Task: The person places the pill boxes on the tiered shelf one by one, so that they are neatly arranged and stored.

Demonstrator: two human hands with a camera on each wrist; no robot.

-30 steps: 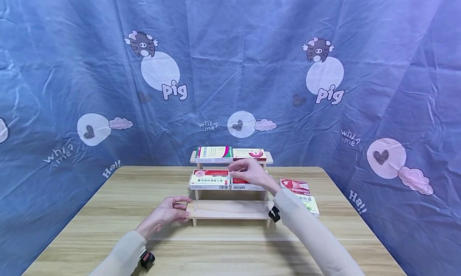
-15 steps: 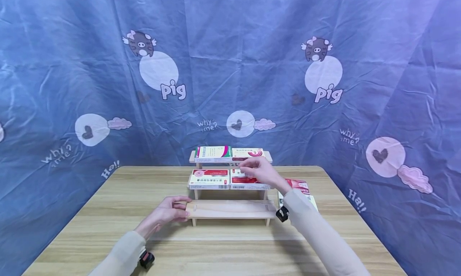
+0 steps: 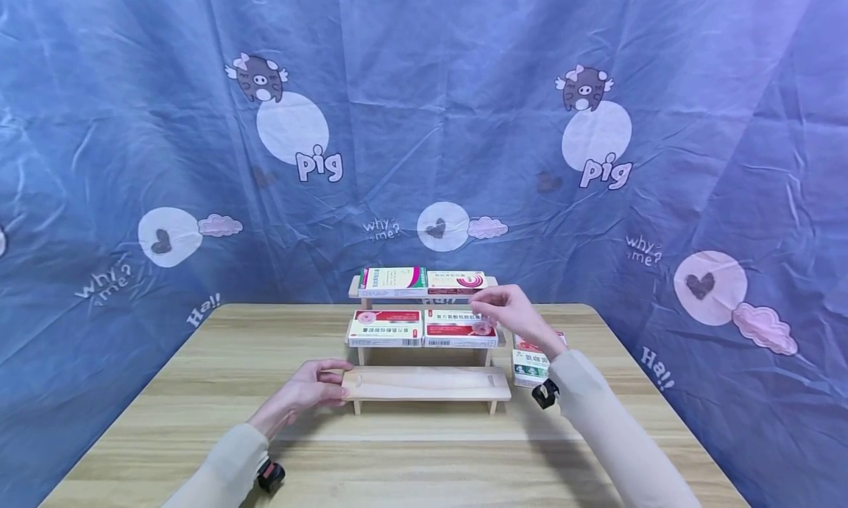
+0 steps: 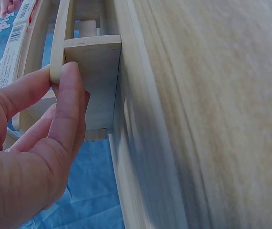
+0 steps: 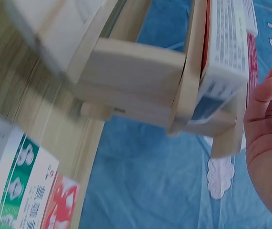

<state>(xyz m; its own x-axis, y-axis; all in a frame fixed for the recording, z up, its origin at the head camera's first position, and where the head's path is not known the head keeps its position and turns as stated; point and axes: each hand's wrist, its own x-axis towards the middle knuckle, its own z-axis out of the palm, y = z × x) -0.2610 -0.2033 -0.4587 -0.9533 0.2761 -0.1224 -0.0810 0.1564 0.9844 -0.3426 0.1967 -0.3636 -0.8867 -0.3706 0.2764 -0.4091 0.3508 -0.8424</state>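
Left hand [image 3: 308, 390] and right hand [image 3: 520, 316] working at a stepped wooden stand [image 3: 427, 384] on a tabletop [image 3: 424, 471]: the left is pinching the left end of the lowest tier [image 3: 427, 394] between thumb and fingers, presumably steadying the stand, while the right is hovering at the right end of the middle row, fingers loosely bent and apparently grasping nothing; whether a fingertip is touching the box there cannot be told. Nearest, the lowest tier is bearing no box. Just beyond the stand's right side, a white-and-green box [image 3: 528, 368] and a red box [image 5: 62, 205] are lying on the tabletop, partly hidden by the right arm in the head view. Farther back, a left middle box [image 3: 386, 327] and a right middle box [image 3: 457, 327] are lying side by side; above and behind them, a green-edged box [image 3: 393, 281] and a ring-patterned box [image 3: 453, 281] are occupying the top tier. By judgement, the step in hand is completing the middle row, and the next move is calling for the right hand to reach down for a loose box and lay it flat on the lowest tier.
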